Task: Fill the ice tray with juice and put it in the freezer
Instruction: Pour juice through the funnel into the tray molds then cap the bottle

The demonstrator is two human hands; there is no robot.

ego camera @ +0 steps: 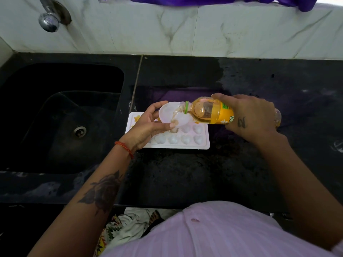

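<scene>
One ice tray (202, 145), one juice bottle (213, 112), one small white bowl (167, 112), two hands

black counter (185, 173), sink (61, 112), marble wall (241, 30)

Ice tray (185, 143) on counter (185, 173), right of sink (55, 117); bottle (209, 112) and small bowl (174, 114) above tray.

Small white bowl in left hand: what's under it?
The white ice tray on the black counter. Its near heart-shaped cells look empty; far-left cells show yellow juice. Bowl and left hand cover the cells beneath.
</scene>
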